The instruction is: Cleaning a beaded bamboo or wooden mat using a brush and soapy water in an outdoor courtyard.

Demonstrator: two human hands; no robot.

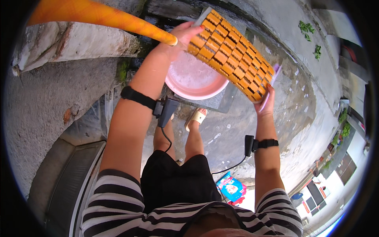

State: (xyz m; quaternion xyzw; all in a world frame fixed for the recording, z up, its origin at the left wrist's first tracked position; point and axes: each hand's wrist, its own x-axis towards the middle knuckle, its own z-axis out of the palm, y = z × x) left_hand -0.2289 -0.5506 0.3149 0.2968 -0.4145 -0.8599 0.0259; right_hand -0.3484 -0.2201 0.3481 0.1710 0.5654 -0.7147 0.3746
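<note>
Stretched between my two hands is a mat of orange-brown bamboo tiles (234,56), raised and tilted over the far right side of a pink basin (197,96). My left hand (182,35) grips its upper left end, beside a grey edge strip. At the lower right end, my right hand (268,99) holds the mat near a lilac strip (275,75); whether that strip belongs to the mat I cannot tell. Cloudy, sudsy water (195,71) shows in the basin, which stands on a grey stone slab (219,102). The mat hides part of the rim.
An orange pole (112,20) slants in from the upper left, its end appearing close to my left wrist. A rough wall (68,83) and a metal door (74,177) stand left. A blue and red bag (231,186) lies behind me on the right. Another person (318,177) is in the distance.
</note>
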